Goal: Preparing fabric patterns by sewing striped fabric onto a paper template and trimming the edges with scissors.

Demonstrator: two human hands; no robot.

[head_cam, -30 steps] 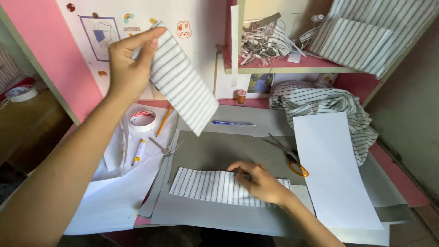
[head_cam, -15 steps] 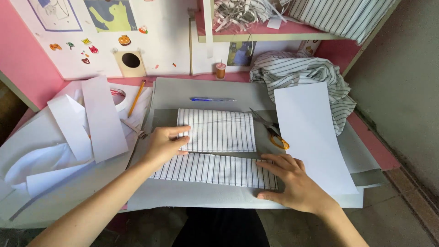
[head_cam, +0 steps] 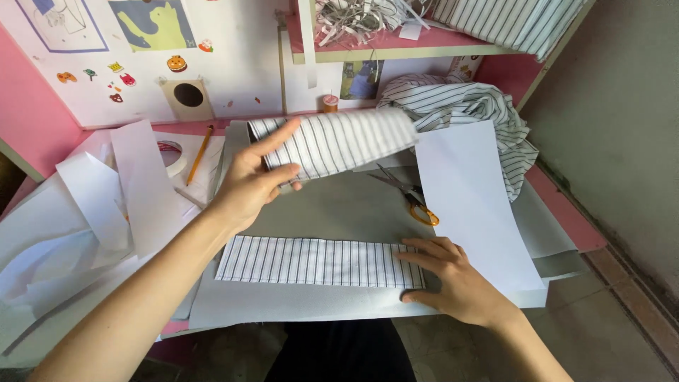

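Holding a striped strip (head_cam: 339,141) lifted, long axis left-right, pinched in the left hand (head_cam: 251,184), while the right hand (head_cam: 453,279) presses flat, fingers spread, on the nearer strip (head_cam: 311,262).

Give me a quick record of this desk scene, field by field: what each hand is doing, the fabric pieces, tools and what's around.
Left hand: lifts a striped fabric piece above the desk, fingers on its left end
Right hand: flat on the right end of a striped fabric strip
Strip: lies flat on a grey sheet
Scissors: orange handles, lying on the grey sheet
White paper sheet: right of the scissors
Pencil: left rear
Tape roll: beside the pencil
Bundled striped cloth: rear right
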